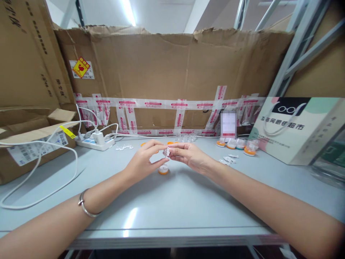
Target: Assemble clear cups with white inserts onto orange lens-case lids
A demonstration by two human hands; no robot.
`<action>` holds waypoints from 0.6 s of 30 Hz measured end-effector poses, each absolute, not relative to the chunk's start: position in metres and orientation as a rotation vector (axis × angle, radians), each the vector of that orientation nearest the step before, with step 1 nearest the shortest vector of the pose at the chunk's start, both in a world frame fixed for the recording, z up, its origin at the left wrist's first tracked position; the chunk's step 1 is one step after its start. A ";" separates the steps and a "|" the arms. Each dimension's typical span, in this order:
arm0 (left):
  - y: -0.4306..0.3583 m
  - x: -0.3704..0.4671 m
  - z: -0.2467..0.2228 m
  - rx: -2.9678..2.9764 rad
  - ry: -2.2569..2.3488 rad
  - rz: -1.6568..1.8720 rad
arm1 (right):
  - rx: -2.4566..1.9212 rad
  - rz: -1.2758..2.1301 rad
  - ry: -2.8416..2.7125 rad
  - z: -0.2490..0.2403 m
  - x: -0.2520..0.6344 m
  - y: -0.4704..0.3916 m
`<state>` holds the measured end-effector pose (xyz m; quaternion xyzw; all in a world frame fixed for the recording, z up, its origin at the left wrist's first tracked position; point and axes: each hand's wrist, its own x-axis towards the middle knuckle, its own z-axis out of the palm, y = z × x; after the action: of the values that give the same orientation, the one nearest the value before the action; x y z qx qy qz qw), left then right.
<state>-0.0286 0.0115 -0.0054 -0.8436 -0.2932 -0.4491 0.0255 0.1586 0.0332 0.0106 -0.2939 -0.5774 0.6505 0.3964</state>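
Above the middle of the table, my left hand [144,158] grips a small clear-and-white plastic piece [166,152] between thumb and fingertips. My right hand [191,156] pinches the same piece from the other side, with its fingers closed together. The piece's exact kind is too small to make out. Just below the hands, a small round container with a clear top and an orange base [163,169] stands on the table. Orange parts [172,143] lie behind my fingers, partly hidden. Several clear plastic pieces [185,137] are grouped farther back.
White flat pieces lie at left [124,147] and right [228,159]. Several orange- and teal-based containers [239,144] stand near a phone-like screen [228,124]. A power strip [95,143], white cable [77,165], open carton [35,144] and paper bag [291,133] flank the table.
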 end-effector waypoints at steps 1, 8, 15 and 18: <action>0.011 -0.029 -0.005 -2.599 -0.913 -1.388 | -0.740 1.650 -1.464 0.010 0.159 0.034; 0.008 -0.028 -0.003 -2.574 -0.926 -1.340 | -0.716 1.682 -1.462 0.010 0.156 0.030; 0.006 -0.025 -0.003 -2.537 -0.947 -1.298 | -0.743 1.579 -1.487 0.011 0.149 0.020; 0.006 -0.023 -0.004 -2.540 -0.932 -1.303 | -0.781 1.508 -1.489 0.008 0.146 0.020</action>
<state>-0.0228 0.0057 -0.0043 -0.8437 -0.3096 -0.4329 0.0694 0.1461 0.0197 0.0084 -0.3125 -0.5960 0.6036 0.4276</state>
